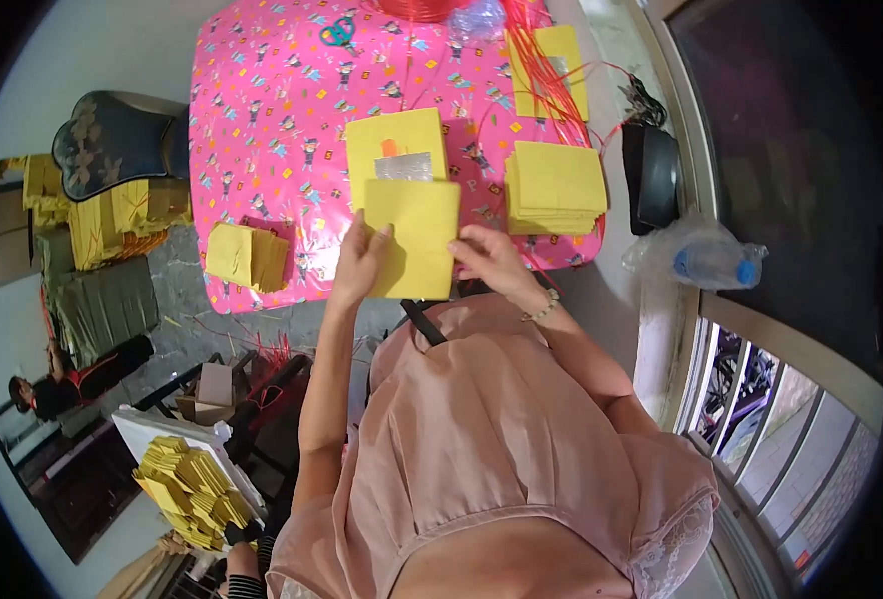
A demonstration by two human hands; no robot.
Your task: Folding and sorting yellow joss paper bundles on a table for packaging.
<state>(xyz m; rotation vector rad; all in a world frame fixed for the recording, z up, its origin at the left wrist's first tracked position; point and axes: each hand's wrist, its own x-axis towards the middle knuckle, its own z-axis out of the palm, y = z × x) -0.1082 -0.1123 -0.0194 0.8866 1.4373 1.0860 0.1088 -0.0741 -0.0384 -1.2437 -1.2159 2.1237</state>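
Observation:
Between my two hands, at the near edge of the pink table, is a yellow paper packet [413, 240]. My left hand [361, 258] grips its left side, thumb lying on top and the other fingers partly hidden. At the right edge, my right hand [493, 264] is closed on the same packet with thumb and fingers. Just beyond it on the table lies a yellow sheet [361, 135], bearing a silver rectangle [403, 168] and a small orange patch; the packet covers its near part. A stack of yellow paper [559, 180] stands to the right, a smaller stack [247, 256] to the left.
Red strings [553, 85] trail over the far right of the table [272, 130], across another yellow sheet [576, 60]. Teal scissors [337, 35] lie at the far left. A bagged plastic bottle [711, 267] and a black case [651, 180] sit right. Other people are at left.

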